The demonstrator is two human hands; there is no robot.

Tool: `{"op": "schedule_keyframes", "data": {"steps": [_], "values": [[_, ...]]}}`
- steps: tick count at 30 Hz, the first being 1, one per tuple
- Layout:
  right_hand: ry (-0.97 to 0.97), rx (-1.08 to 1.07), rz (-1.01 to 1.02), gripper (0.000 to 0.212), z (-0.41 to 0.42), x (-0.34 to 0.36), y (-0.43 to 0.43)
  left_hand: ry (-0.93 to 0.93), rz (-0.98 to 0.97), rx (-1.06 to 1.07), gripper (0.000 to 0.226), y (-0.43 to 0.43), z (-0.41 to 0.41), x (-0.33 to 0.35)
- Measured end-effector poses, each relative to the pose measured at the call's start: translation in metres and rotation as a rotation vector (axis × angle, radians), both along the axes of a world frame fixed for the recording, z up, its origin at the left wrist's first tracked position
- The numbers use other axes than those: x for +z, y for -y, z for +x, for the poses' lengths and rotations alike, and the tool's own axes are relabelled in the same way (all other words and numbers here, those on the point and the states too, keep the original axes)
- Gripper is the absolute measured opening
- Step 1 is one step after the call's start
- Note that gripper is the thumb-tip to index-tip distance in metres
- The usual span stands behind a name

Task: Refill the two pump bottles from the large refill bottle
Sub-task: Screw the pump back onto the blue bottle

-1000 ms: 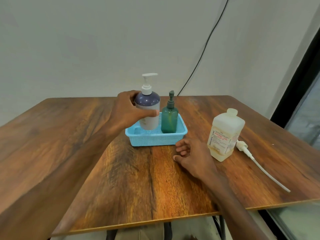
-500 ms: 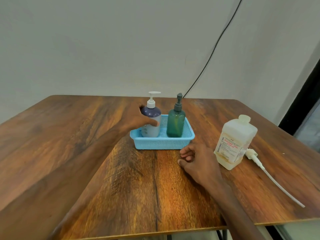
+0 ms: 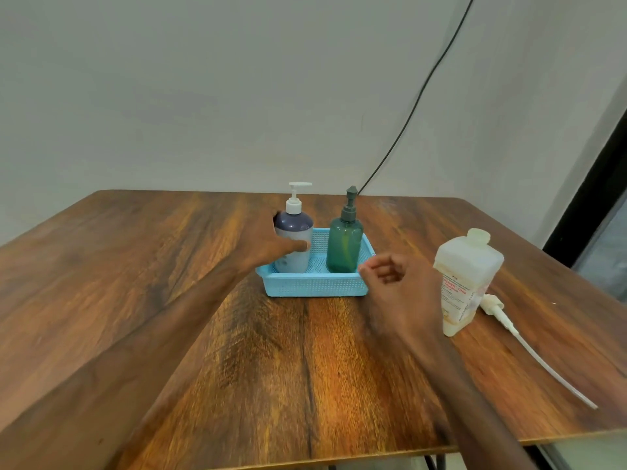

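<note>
Wooden worktop (image 3: 237, 368): left hand (image 3: 271, 247) has its grip wrapped round the purple pump bottle (image 3: 293, 242) in the blue basket (image 3: 315, 286); right hand (image 3: 397, 286) loosely curled, holding nothing.

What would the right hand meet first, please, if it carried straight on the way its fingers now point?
Probably the near right corner of the light blue perforated plastic basket: the right hand hovers with curled fingers aimed there. The green pump bottle stands just beyond. Depth and hand height are unclear from this single view.
</note>
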State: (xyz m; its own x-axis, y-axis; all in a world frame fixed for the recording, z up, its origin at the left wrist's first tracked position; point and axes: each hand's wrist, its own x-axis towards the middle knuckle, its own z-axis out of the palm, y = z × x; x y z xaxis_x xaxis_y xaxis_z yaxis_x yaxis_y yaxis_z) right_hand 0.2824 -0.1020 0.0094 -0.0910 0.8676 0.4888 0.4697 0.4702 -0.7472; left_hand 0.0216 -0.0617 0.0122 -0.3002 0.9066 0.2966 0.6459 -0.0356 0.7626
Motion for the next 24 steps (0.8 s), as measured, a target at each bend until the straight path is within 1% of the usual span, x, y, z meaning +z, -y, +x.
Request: {"op": "schedule_keyframes", "data": {"steps": [1, 3, 5, 7, 8, 10, 12, 15, 17, 20, 24], "values": [[-0.062, -0.025, 0.049, 0.009, -0.004, 0.008, -0.005, 0.000, 0.000, -0.002, 0.071, -0.001, 0.000, -0.001], [-0.130, -0.057, 0.093, 0.024, -0.016, 0.021, -0.021, 0.004, -0.009, -0.008, 0.071, -0.001, 0.001, -0.001], [-0.106, -0.057, 0.063, 0.046, -0.034, 0.028, -0.041, -0.003, -0.009, -0.012, 0.071, -0.002, 0.001, 0.000], [-0.032, -0.047, 0.006, 0.061, -0.054, 0.031, -0.059, -0.012, -0.005, -0.015, 0.070, -0.001, 0.001, 0.000], [-0.002, -0.045, -0.016, 0.062, -0.063, 0.031, -0.065, -0.013, -0.002, -0.016, 0.070, -0.002, 0.001, 0.000], [0.037, -0.065, -0.037, 0.054, -0.075, 0.031, -0.076, -0.012, 0.003, -0.015, 0.072, -0.003, 0.000, -0.001], [0.053, -0.110, -0.009, 0.046, -0.077, 0.031, -0.083, -0.010, 0.005, -0.017, 0.074, -0.004, 0.000, -0.001], [0.047, -0.104, 0.040, 0.044, -0.073, 0.028, -0.086, -0.011, 0.014, -0.020, 0.075, -0.005, -0.002, -0.003], [0.024, -0.059, 0.022, 0.047, -0.069, 0.026, -0.088, -0.009, 0.017, -0.028, 0.074, -0.005, -0.002, -0.004], [0.034, 0.044, -0.063, 0.060, -0.063, 0.030, -0.092, -0.004, 0.010, -0.039, 0.073, -0.007, -0.002, -0.004], [0.107, 0.153, -0.147, 0.062, -0.052, 0.038, -0.100, -0.008, -0.037, -0.052, 0.075, -0.010, -0.006, -0.001]]}}
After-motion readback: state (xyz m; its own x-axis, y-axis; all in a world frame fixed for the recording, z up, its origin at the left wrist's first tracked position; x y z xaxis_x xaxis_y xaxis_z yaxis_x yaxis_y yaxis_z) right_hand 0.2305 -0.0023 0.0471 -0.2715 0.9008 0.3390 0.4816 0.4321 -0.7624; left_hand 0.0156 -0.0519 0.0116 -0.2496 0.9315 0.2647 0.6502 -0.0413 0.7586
